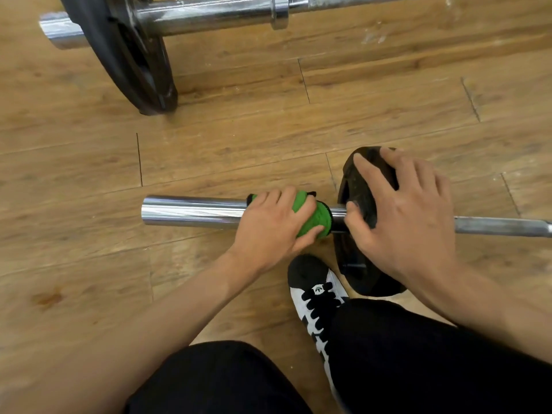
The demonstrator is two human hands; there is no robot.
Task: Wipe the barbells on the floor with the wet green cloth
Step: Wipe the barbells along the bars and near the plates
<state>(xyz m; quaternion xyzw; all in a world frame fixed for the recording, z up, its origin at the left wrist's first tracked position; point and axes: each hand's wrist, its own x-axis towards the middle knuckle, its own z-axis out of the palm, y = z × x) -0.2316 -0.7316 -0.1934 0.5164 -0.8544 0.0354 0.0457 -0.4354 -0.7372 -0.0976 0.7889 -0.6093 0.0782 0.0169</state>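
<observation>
Two hands work the near barbell [501, 227]: left hand [268, 225] clenches the green cloth [313, 218] round its sleeve [191, 212], right hand [409, 216], fingers released, steadies the plate [367, 282]; next, probably a slide toward the sleeve's end.

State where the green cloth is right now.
In the head view, lower centre, the green cloth is wrapped round the near barbell's shiny sleeve, gripped by the left hand, just left of the black plate.

L hand [274, 225]: fingers curled over the top, thumb underneath, gripping green cloth [316, 218]; bare forearm comes in from lower left. R hand [409, 216]: palm down, fingers spread and nearly straight on weight plate [367, 282], thumb pointing toward L hand; forearm comes in from lower right.
</observation>
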